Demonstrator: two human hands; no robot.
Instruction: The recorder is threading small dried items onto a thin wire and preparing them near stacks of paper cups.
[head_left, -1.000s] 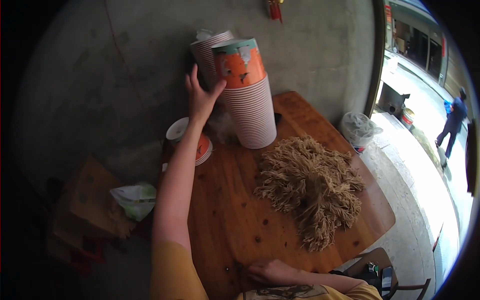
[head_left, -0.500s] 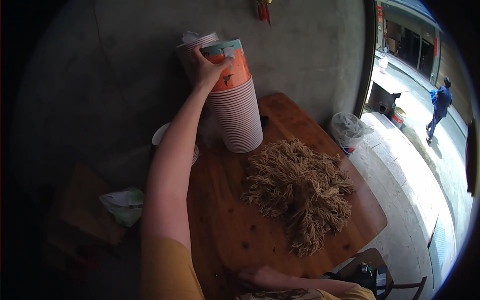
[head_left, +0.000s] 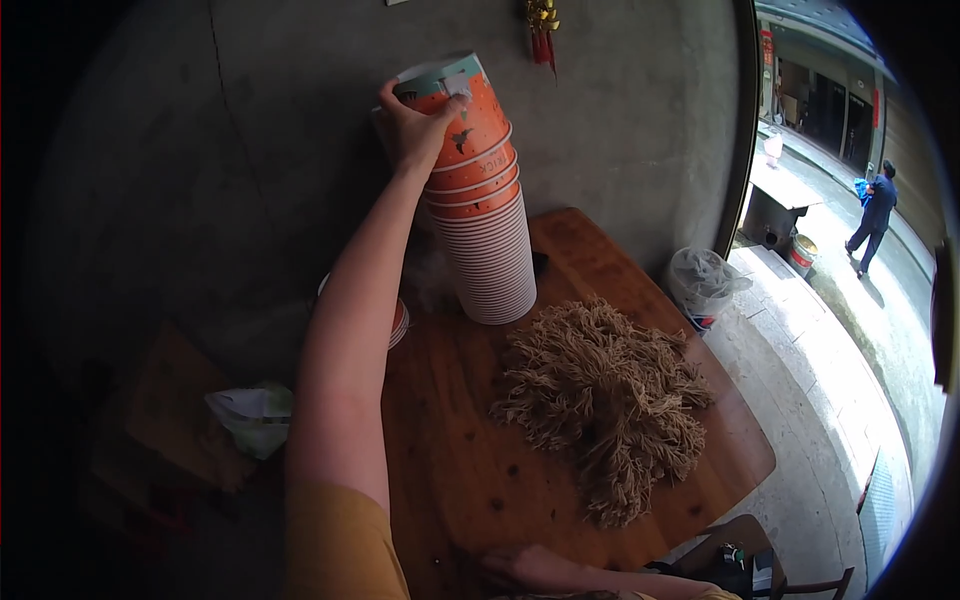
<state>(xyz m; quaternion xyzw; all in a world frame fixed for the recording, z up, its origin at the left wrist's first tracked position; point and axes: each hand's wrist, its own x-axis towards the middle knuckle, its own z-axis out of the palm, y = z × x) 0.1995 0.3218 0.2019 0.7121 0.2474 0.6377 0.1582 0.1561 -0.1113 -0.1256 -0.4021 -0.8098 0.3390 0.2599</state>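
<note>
A tall stack of paper cups [head_left: 490, 265] stands tilted on the wooden table [head_left: 440, 440]. My left hand [head_left: 420, 125] is closed on the orange top cup [head_left: 475, 110], which has a green band and a pale patch; the thumb presses near that patch and the fingers go over the far side, partly hidden. Just below, a few more orange cups sit slightly apart, above closely nested pale rims. My right hand [head_left: 535, 568] lies low at the table's near edge, dim, its fingers not clear. To the right of the stack spreads a heap of thin brown strands [head_left: 610, 400].
Partly behind my left forearm are a few stacked bowls or cups [head_left: 399, 325]. A bag-lined bin [head_left: 700, 280] stands past the table's right edge. A plastic bag [head_left: 250, 415] lies at left. A grey wall [head_left: 300, 120] rises behind; a person [head_left: 875, 220] walks in the street outside.
My left hand has drawn the top cup up from the stack, so more orange wall shows on several cups below it. The view has shifted slightly. The right hand stays low.
</note>
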